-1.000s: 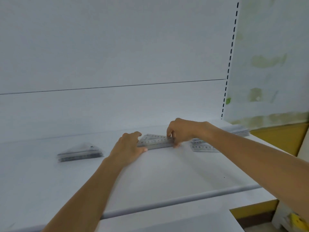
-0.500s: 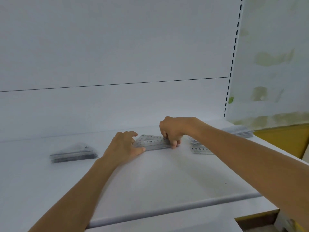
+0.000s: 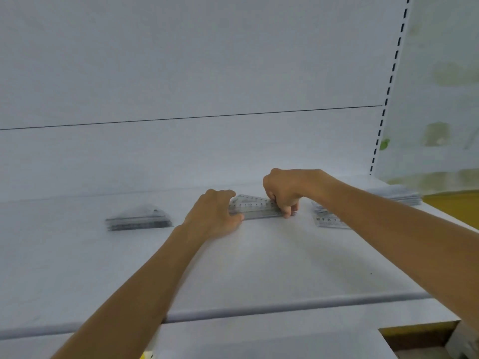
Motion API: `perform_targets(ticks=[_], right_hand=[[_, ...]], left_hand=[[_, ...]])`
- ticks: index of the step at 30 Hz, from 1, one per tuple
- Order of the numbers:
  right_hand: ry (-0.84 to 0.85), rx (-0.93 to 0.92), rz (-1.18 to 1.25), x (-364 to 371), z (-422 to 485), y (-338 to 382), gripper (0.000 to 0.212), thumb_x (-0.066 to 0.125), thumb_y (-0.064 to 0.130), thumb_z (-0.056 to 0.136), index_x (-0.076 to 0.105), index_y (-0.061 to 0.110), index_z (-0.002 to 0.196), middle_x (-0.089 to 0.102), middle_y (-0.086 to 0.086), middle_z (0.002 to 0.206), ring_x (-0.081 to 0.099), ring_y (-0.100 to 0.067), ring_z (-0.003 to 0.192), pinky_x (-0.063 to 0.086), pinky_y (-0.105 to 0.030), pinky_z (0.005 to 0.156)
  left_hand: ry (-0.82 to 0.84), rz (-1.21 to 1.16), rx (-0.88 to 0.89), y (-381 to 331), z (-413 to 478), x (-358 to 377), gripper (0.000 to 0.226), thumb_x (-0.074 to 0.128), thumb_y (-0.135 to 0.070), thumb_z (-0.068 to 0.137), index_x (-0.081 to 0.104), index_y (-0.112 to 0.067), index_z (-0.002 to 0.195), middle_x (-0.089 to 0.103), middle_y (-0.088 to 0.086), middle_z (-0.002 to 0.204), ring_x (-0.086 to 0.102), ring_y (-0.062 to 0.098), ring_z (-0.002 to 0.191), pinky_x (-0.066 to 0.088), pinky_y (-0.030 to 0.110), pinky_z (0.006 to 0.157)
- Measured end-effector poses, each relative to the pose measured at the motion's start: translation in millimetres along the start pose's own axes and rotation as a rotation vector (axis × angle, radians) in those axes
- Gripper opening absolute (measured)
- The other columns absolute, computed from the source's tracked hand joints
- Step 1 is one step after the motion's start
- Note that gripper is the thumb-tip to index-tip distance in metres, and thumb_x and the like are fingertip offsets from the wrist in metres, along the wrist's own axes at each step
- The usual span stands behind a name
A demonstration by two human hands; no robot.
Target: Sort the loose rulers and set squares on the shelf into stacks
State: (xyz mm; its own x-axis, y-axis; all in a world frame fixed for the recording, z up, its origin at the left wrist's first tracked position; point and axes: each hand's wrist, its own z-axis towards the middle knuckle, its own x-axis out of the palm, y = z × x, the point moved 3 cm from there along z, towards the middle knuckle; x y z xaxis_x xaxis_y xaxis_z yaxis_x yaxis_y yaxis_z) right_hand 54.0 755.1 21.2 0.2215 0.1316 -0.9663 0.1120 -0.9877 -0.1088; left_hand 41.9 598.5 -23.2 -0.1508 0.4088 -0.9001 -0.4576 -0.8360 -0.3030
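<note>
A stack of clear set squares (image 3: 255, 208) lies at the middle back of the white shelf (image 3: 233, 268). My left hand (image 3: 216, 216) presses against its left end with fingers curled over the corner. My right hand (image 3: 283, 191) grips its right end from above, fingers closed on the edge. A second stack of set squares (image 3: 138, 220) rests to the left, apart from both hands. Loose clear rulers (image 3: 328, 220) lie just right of my right hand, partly hidden behind my forearm. Another pile of rulers (image 3: 396, 194) sits at the shelf's far right.
The shelf's white back panel (image 3: 181, 86) rises behind the stacks. A slotted upright (image 3: 388, 89) runs along the right side. The shelf's grey front rail (image 3: 285, 307) crosses below my forearms. A yellow surface (image 3: 453, 206) shows beyond the right edge.
Both hands stay on the middle stack; my right hand has shifted slightly left along its end. The view has tilted a little.
</note>
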Motion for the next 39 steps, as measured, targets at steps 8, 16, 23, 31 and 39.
perform_targets(ticks=[8, 16, 23, 31, 39], right_hand=[[0.012, -0.001, -0.059, 2.5, -0.3, 0.6, 0.042, 0.075, 0.010, 0.072, 0.059, 0.005, 0.111, 0.065, -0.013, 0.106, 0.061, -0.009, 0.051, 0.045, -0.022, 0.054], [0.025, -0.047, 0.003, -10.0, 2.5, 16.1, 0.107, 0.081, 0.036, 0.066, 0.012, 0.026, 0.147, 0.043, -0.004, 0.140, 0.047, -0.025, 0.121, 0.045, -0.037, 0.096], [0.136, -0.123, -0.010, -16.1, 25.4, 50.9, 0.100, 0.079, 0.025, 0.071, 0.013, 0.034, 0.147, 0.027, -0.001, 0.152, 0.045, -0.027, 0.126, 0.046, -0.024, 0.063], [0.116, -0.127, -0.098, -19.5, 29.1, 61.0, 0.083, 0.080, 0.023, 0.067, 0.038, 0.028, 0.139, 0.047, 0.000, 0.133, 0.062, -0.012, 0.062, 0.043, -0.020, 0.043], [0.095, -0.153, -0.121, -20.9, 29.8, 68.2, 0.082, 0.080, 0.024, 0.066, 0.039, 0.028, 0.138, 0.049, -0.001, 0.130, 0.055, -0.009, 0.049, 0.047, -0.021, 0.048]], left_hand=[[0.057, -0.022, 0.001, 3.8, -5.9, 3.4, 0.050, 0.058, -0.038, 0.078, 0.046, -0.014, 0.121, 0.057, 0.002, 0.107, 0.054, 0.022, 0.099, 0.045, 0.030, 0.076], [0.053, -0.037, -0.059, 19.1, -10.1, -6.9, 0.032, 0.064, -0.039, 0.074, 0.062, -0.010, 0.089, 0.063, 0.003, 0.087, 0.061, 0.021, 0.080, 0.053, 0.036, 0.075], [0.062, -0.044, -0.031, 19.0, -8.0, -1.9, 0.021, 0.062, -0.035, 0.079, 0.056, -0.016, 0.077, 0.057, -0.002, 0.077, 0.057, 0.017, 0.072, 0.044, 0.026, 0.062], [0.078, -0.093, -0.043, 24.8, -1.2, 3.4, 0.025, 0.063, -0.033, 0.083, 0.050, -0.016, 0.070, 0.050, -0.003, 0.073, 0.051, 0.015, 0.066, 0.041, 0.026, 0.061], [0.113, -0.075, -0.048, 32.8, 0.7, -2.5, 0.023, 0.067, -0.036, 0.079, 0.050, -0.020, 0.078, 0.049, -0.007, 0.078, 0.051, 0.010, 0.069, 0.038, 0.022, 0.058]])
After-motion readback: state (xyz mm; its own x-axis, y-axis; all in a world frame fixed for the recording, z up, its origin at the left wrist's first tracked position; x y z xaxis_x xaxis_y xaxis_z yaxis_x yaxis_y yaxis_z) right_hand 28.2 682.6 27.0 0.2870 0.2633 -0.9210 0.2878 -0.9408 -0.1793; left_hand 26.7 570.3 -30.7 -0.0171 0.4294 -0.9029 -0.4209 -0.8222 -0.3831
